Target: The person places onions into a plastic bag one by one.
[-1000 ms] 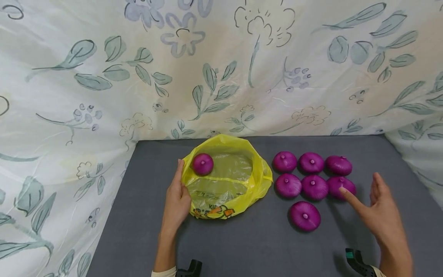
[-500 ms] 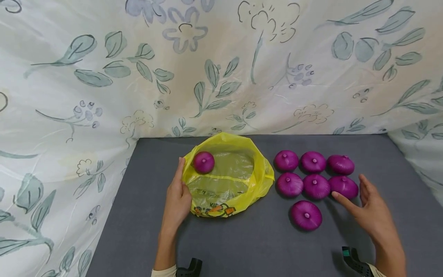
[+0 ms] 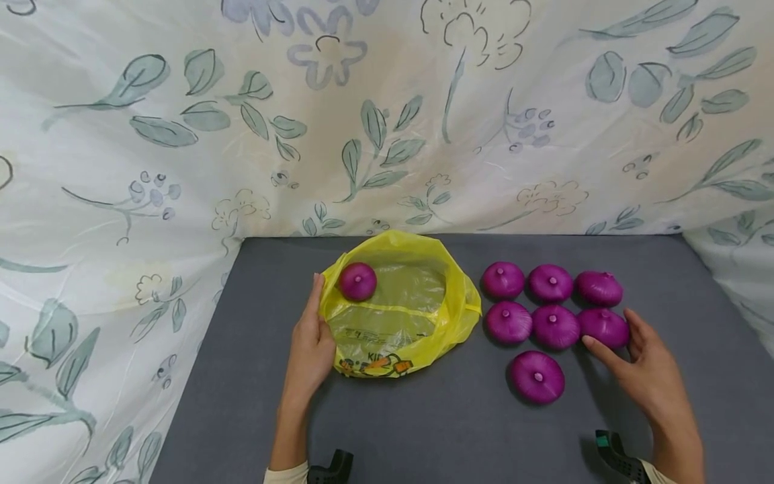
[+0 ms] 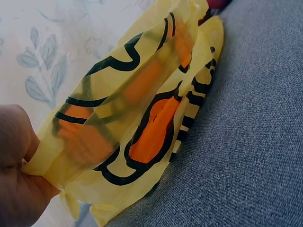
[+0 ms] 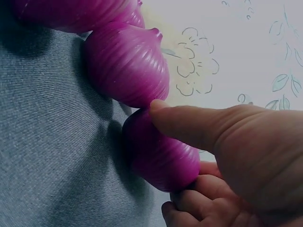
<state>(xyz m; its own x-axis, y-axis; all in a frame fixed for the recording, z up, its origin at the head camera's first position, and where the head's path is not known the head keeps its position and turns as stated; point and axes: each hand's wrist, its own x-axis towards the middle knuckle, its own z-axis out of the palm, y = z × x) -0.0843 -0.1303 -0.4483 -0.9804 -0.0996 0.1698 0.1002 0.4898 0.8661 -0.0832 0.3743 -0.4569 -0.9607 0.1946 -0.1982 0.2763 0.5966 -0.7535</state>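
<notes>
My left hand (image 3: 311, 353) holds the left side of a yellow plastic bag (image 3: 464, 306), whose mouth gapes upward. One purple onion (image 3: 358, 281) lies inside, near the bag's left wall. In the left wrist view, thumb and fingers pinch the rim of the bag (image 4: 156, 135), printed with orange and black drawings. On the right, my right hand (image 3: 650, 380) grips the purple onion (image 3: 605, 327) at the right end of the middle row. The right wrist view has my thumb over one side of this onion (image 5: 165, 163) and curled fingers at the other.
Several more purple onions stand close together: a back row (image 3: 550, 283), two beside the gripped one (image 3: 555, 327), and a single nearer onion (image 3: 537, 377). All rest on a dark grey table (image 3: 423, 430), backed by a floral curtain (image 3: 387, 134).
My right hand has moved left and closed in on the right-end onion, thumb and fingers now at its sides. My left hand keeps its hold on the bag.
</notes>
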